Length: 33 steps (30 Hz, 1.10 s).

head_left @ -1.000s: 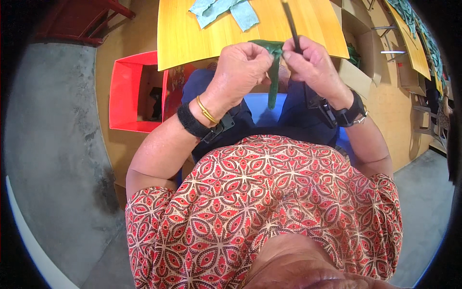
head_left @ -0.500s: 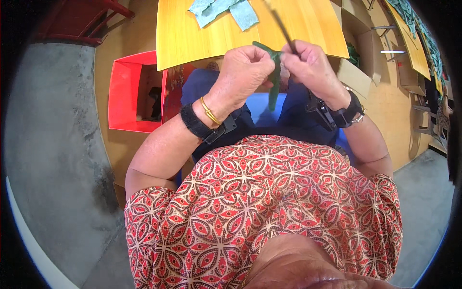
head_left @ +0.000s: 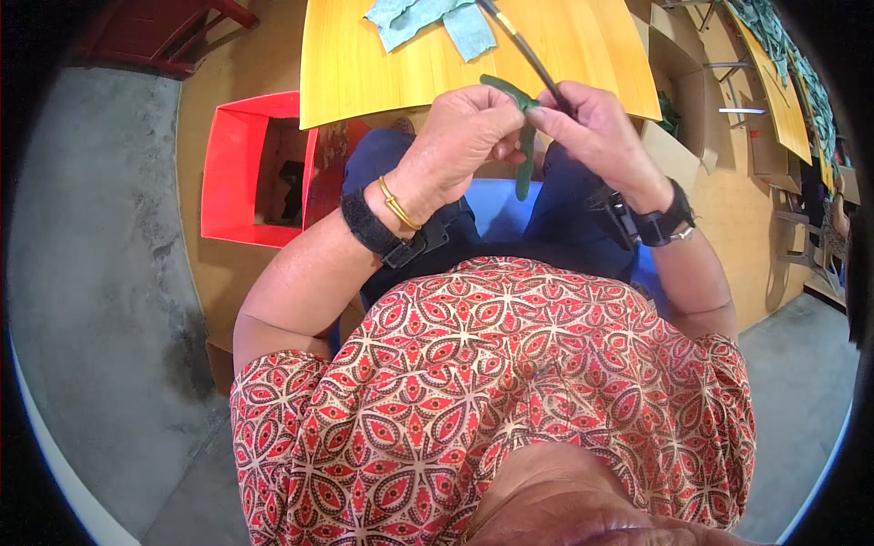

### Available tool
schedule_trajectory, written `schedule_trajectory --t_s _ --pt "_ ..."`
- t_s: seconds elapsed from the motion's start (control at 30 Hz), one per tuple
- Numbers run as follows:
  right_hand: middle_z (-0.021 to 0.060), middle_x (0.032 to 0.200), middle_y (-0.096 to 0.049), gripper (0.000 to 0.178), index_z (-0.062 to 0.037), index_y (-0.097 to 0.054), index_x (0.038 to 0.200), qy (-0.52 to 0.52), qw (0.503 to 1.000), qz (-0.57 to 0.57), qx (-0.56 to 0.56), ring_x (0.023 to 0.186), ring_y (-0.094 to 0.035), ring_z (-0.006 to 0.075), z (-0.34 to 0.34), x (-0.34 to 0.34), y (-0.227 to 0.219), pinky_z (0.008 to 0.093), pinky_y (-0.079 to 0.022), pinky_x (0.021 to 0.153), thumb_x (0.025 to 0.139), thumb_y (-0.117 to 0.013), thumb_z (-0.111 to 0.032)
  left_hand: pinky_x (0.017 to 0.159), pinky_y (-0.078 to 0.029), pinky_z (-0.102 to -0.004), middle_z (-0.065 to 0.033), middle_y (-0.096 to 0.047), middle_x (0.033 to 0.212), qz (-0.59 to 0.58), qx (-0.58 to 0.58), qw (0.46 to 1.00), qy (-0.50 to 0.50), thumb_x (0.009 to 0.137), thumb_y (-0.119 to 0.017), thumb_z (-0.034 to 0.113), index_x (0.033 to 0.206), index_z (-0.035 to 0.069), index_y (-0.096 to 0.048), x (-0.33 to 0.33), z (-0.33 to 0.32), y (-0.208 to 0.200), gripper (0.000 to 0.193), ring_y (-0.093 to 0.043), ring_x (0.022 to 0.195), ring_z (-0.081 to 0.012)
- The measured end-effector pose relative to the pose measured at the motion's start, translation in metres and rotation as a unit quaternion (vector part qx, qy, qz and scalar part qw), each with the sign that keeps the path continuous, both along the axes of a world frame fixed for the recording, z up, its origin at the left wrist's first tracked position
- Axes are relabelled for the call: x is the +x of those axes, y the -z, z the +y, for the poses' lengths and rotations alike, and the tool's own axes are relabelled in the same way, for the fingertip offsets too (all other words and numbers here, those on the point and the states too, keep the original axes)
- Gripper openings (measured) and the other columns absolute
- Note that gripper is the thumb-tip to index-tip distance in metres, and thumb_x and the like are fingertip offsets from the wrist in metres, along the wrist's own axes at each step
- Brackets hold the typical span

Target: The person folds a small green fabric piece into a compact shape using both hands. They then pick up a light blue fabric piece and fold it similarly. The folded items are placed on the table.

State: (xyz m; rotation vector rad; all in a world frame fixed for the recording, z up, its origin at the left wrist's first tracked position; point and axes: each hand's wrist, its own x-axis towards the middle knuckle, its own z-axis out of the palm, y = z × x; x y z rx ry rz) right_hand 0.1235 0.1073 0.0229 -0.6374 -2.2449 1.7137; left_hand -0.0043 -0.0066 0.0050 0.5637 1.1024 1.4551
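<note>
Fingers of your left hand [head_left: 464,132] were pinched, thumb to index, on a small dark green fabric piece [head_left: 525,173]. It hung in the air between your two hands, just off the near edge of the yellow table [head_left: 592,55], over your lap. One end poked up past the pinch, the other dangled above the blue surface [head_left: 503,205] between your thighs. Open room lay below the piece, and a wide stretch of tabletop showed beyond your hands.

Your right hand [head_left: 596,132] had its thumb tip against the piece, right beside the left pinch; its other fingers were curled, closed round a thin dark rod [head_left: 528,55]. The rod slanted up-left over the table, its upper part near the pale blue cloth pieces [head_left: 469,35].

Containers: a red box [head_left: 223,173] stood left of your legs, with something dark [head_left: 289,187] inside, too dim to name. Right of the table, an open cardboard box [head_left: 683,55] held green material [head_left: 669,114]. Farther right, a second table [head_left: 774,100] bore heaped blue-green cloth [head_left: 810,100].
</note>
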Motion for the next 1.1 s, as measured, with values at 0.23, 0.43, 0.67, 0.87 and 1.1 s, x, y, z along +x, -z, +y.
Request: schedule_trajectory --t_s 0.23,0.43,0.67,0.87,1.1 --pt "-0.0039 0.067 -0.050 0.012 -0.0010 -0.055 0.084 0.022 0.989 0.049 -0.136 0.060 -0.044 0.0011 0.001 0.002 -0.004 0.0163 -0.036 0.051 0.077 -0.056 -0.010 0.059 -0.047 -0.0257 -0.0016 -0.052 0.068 0.010 0.017 0.999 0.046 0.080 -0.051 0.013 0.076 0.003 -0.054 0.006 -0.001 -0.002 0.010 -0.047 0.055 -0.0080" --pt "-0.0031 0.076 -0.051 0.016 -0.0001 -0.054 0.089 -0.071 0.992 0.027 -0.103 0.071 -0.046 0.0021 0.008 0.014 -0.045 0.0175 -0.039 0.063 0.077 -0.056 -0.011 0.081 -0.036 -0.0287 -0.0009 -0.054 0.100 0.130 -0.035 0.985 0.111 0.085 -0.037 0.042 0.108 0.009 -0.050 -0.038 0.004 0.003 0.042 -0.048 0.090 -0.0120" --pt "-0.0021 0.070 -0.050 0.015 0.0016 -0.054 0.085 -0.133 0.988 0.010 0.080 0.066 -0.045 0.0023 0.011 0.006 -0.043 0.0185 -0.039 0.059 0.077 -0.056 -0.011 0.084 -0.036 -0.0282 -0.0021 -0.057 0.097 0.032 0.172 0.974 0.142 0.082 -0.045 0.046 0.106 0.003 -0.053 -0.023 -0.005 -0.009 0.050 -0.050 0.093 -0.0121" --pt "-0.0008 0.067 -0.049 0.021 0.0035 -0.052 0.084 -0.022 0.999 0.019 0.040 0.063 -0.044 0.0039 0.002 -0.002 -0.034 0.0199 -0.038 0.055 0.078 -0.055 -0.016 0.071 -0.048 -0.0286 -0.0045 -0.058 0.089 -0.097 0.119 0.988 -0.004 0.080 -0.057 0.011 0.096 0.002 -0.054 -0.009 0.002 -0.010 0.019 -0.056 0.081 -0.0137" --pt "0.0018 0.060 -0.044 0.026 -0.0006 -0.052 0.107 0.045 0.985 0.002 0.169 0.055 -0.041 0.0078 -0.002 0.042 -0.038 0.0207 -0.037 0.053 0.085 -0.041 -0.007 0.070 -0.049 -0.0297 -0.0045 -0.058 0.088 -0.114 0.149 0.975 -0.117 0.081 -0.054 0.009 0.098 0.002 -0.052 -0.019 0.007 -0.006 0.018 -0.057 0.079 -0.0140"
